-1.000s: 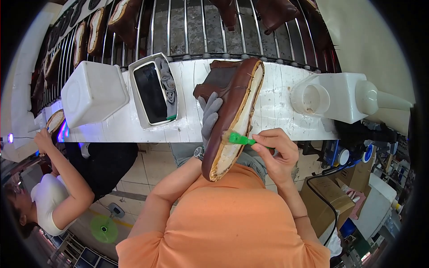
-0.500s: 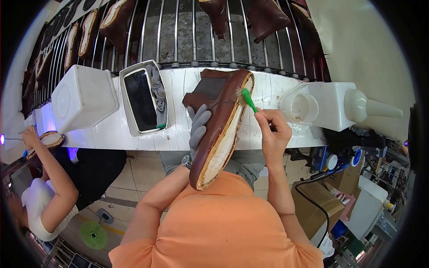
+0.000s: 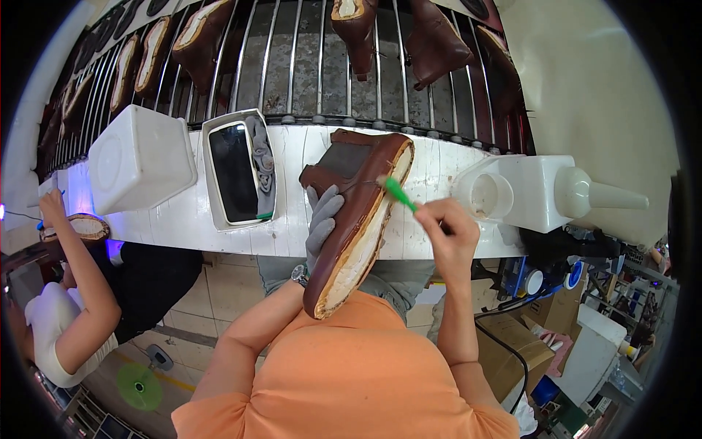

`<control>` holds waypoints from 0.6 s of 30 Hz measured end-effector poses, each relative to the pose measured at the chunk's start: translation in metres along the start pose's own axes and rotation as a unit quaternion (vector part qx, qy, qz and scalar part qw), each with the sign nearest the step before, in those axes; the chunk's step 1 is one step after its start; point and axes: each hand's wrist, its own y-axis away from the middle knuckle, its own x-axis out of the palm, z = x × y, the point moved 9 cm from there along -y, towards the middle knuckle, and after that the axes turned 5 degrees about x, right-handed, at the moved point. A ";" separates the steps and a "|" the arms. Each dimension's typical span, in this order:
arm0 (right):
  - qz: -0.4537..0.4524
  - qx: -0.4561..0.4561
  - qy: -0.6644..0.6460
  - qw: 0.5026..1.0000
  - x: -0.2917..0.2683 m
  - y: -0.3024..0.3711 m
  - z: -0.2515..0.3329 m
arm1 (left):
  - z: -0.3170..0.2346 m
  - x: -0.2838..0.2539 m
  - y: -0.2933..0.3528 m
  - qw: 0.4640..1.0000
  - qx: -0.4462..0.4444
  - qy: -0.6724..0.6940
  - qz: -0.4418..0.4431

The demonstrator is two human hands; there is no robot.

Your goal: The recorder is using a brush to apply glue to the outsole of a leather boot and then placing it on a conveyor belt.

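A brown leather boot upper [image 3: 349,212] lies on its side across the front of the white bench, its pale underside facing right and its toe toward me. My left hand [image 3: 322,219], in a grey glove, is wrapped round the boot's left side; its thumb is hidden. Between the fingers of my right hand [image 3: 450,227], bare, is pinched a small brush [image 3: 399,193] with a green handle. The bristles, a little blurred, meet the edge where the leather borders the underside, near the boot's middle.
On the bench [image 3: 303,139] stand a white container [image 3: 142,159], a box holding a phone [image 3: 232,172] and grey gloves, a clear cup [image 3: 490,197] and a white bottle [image 3: 548,190]. More boots [image 3: 201,44] rest on the metal roller rack beyond. A co-worker [image 3: 80,314] sits at left.
The brush has moved from near the heel down and slightly left along the boot's edge. My left hand keeps its hold. The whole view has shifted a little.
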 end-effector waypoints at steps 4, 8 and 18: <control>0.008 -0.021 -0.063 0.998 0.001 -0.004 0.002 | 0.006 0.002 0.003 1.000 -0.008 0.024 0.009; -0.093 0.018 0.063 0.993 -0.009 -0.041 -0.026 | 0.012 0.007 0.003 0.999 -0.012 0.044 0.020; 0.094 0.089 -0.129 0.983 0.011 -0.001 -0.015 | 0.017 0.005 0.016 0.997 -0.026 0.074 0.026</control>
